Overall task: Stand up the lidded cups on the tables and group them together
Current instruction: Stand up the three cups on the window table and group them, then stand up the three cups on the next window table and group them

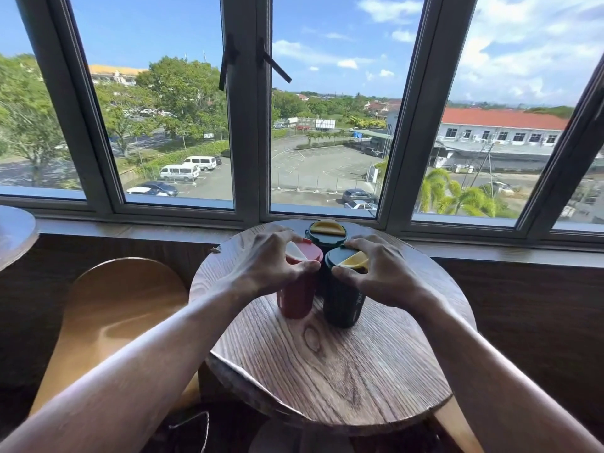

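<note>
L hand grips red cup lid | R hand grips dark cup lid | both upright, touching

Both bare forearms are reaching forward and converging. The left hand is curling its fingers and thumb around a cup's rim, and the right hand is gripping another cup's lid likewise, wrists bent slightly down.

We're at a round wood-grain table against a wide grey-framed window — bright daylight, blue sky, car park and trees outside. Dark wood panelling under the sill. Near left, a pale curved wooden chair; far left, another tabletop's edge.
</note>
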Available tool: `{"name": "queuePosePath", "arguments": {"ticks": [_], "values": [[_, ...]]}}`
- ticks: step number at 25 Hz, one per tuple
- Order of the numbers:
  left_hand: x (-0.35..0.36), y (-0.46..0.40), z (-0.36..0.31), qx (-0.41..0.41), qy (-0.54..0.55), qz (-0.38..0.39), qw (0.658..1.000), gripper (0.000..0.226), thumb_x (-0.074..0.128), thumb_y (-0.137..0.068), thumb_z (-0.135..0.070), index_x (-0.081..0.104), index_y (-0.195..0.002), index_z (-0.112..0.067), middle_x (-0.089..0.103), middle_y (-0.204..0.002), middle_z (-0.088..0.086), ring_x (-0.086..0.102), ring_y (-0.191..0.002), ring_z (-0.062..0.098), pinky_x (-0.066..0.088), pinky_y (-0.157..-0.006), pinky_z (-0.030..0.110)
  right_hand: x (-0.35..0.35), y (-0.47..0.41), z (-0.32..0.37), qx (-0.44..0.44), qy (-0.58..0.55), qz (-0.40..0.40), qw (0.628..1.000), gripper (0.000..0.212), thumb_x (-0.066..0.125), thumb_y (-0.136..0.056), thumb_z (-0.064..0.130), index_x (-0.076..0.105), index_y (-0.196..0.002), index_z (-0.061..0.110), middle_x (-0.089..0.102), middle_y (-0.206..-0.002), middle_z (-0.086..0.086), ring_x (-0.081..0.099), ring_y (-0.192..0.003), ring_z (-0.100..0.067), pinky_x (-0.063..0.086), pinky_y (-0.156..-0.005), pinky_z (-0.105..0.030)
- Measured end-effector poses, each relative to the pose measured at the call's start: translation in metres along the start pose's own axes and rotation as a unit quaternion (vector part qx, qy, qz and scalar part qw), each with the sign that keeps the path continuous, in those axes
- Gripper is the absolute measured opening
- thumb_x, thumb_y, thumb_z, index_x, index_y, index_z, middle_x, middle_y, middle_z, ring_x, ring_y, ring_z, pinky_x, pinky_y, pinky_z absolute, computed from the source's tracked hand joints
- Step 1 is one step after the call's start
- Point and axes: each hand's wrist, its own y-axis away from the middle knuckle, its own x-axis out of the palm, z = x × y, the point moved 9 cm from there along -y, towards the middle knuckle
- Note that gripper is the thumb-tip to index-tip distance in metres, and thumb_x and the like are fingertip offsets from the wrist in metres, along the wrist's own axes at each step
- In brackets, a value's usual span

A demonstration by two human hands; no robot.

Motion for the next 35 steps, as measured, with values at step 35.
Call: {"name": "queuePosePath", "arguments": {"ticks": [35], "values": [[0.068, 0.434, 0.054, -0.374, 0.010, -0.023, 0.927, 0.062, 0.071, -0.078, -0.037, 0.050, -0.134, -0.021, 0.052, -0.136, -0.006, 0.049, -0.125, 0.010, 0.039, -0.106, 0.030, 0.236, 0.297, 0.096, -0.162, -0.047, 0.194, 0.966, 0.053, 0.061, -0.085, 0.031, 0.053, -0.134, 0.013, 0.047, -0.143, -0.003, 0.041, -0.133, -0.018, 0.036, -0.109, -0.030]]}}
